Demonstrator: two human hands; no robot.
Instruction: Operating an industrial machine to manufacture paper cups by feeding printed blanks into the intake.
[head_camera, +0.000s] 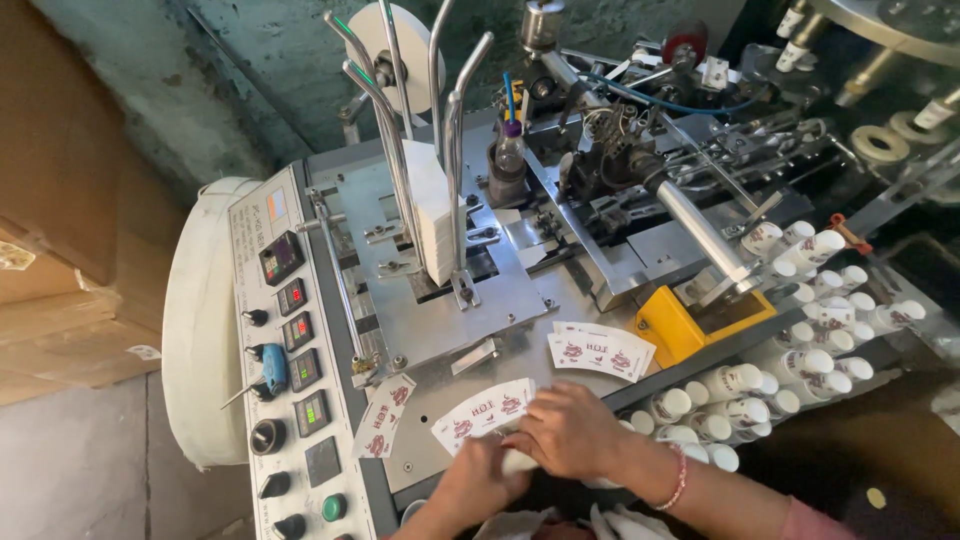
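Hands meet at machine deck edge. Right hand lies flat, pinning fanned cup blanks against sliding; left hand curled underneath, grip unclear.

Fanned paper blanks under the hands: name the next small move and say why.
Probably square the blanks into one even stack. They lie fanned on the machine bed, edges stepped; the right hand rests on their near end and the left hand sits just below. Two other fans lie loose nearby.
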